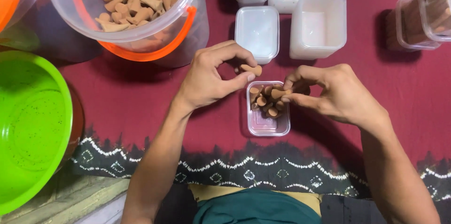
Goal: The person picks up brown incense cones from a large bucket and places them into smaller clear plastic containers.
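A small clear plastic box (268,125) sits on the maroon cloth (127,97), its far half packed with several brown clay cones (266,104) standing point down. My left hand (211,76) hovers just left of the box and pinches one brown cone (252,69) between thumb and fingers. My right hand (333,92) reaches in from the right and holds another cone (278,94) at the box's far right corner.
A clear bucket (136,22) with an orange handle, full of cones, stands at the far left. A green basin (28,130) lies at the left edge. Empty clear boxes and lids (257,31) stand beyond the hands, with filled boxes (423,17) at far right.
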